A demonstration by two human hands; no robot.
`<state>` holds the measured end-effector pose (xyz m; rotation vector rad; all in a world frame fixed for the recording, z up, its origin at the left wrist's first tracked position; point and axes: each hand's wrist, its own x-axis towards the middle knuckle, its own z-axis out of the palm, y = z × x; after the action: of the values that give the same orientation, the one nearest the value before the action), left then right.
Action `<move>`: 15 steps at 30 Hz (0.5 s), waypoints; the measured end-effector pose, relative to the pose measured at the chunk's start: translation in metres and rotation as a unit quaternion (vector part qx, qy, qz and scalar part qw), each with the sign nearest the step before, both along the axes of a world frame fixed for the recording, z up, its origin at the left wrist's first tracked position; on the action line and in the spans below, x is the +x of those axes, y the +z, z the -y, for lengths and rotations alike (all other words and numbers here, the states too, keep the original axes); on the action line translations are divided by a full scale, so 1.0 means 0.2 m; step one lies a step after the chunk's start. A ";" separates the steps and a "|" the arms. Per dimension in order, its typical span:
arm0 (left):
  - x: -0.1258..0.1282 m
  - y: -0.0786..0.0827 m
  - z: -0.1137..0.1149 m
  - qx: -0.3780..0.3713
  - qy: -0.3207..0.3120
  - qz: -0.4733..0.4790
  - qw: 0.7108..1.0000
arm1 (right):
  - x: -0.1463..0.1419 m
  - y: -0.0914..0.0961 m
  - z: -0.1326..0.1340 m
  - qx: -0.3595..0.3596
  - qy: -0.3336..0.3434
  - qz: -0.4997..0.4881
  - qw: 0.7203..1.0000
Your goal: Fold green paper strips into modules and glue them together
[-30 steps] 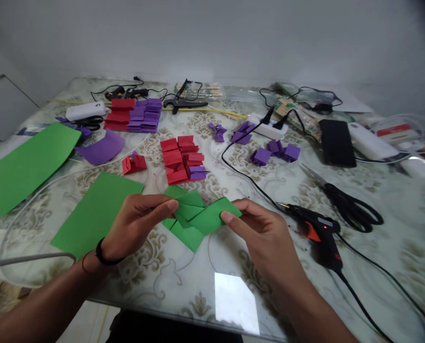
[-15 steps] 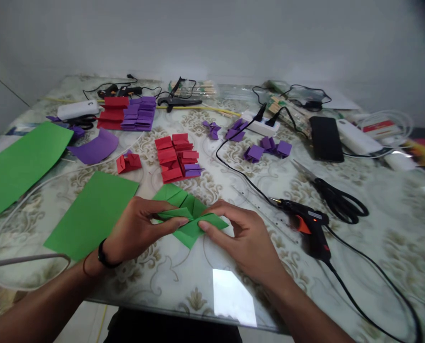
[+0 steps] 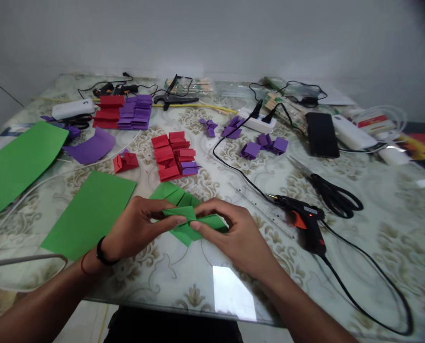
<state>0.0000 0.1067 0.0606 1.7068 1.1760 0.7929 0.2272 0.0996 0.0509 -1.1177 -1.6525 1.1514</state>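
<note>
Between my two hands is a sheet of green paper with creases and folded flaps. My left hand pinches the raised left flap between thumb and fingers. My right hand grips the right flap, its thumb pressing near the middle of the sheet. Some of my fingers are hidden behind the paper. Just left of my left hand lies a flat green sheet. Beyond the folded paper sit joined red folded paper pieces with one purple piece among them.
On the right lie a hot glue gun with a lit red light, scissors and a phone. A white power strip and purple folded pieces are farther back. Another green sheet rests at the left.
My right hand has shifted slightly left, and the flaps between my hands stand folded closer together. The whole view has moved a little.
</note>
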 end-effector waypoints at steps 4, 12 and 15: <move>0.01 0.01 0.00 -0.025 -0.011 0.009 1.000 | 0.00 0.00 0.00 -0.023 0.001 -0.013 1.000; 0.00 0.06 -0.02 -0.070 -0.018 0.065 0.995 | 0.00 0.01 0.00 -0.028 -0.037 0.001 0.999; -0.01 0.06 -0.01 -0.054 -0.016 0.057 0.997 | 0.00 0.01 0.00 -0.020 -0.031 -0.001 0.999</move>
<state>-0.0014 0.1086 0.0717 1.5671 1.0913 0.7833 0.2274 0.1002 0.0532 -1.1839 -1.5876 1.1505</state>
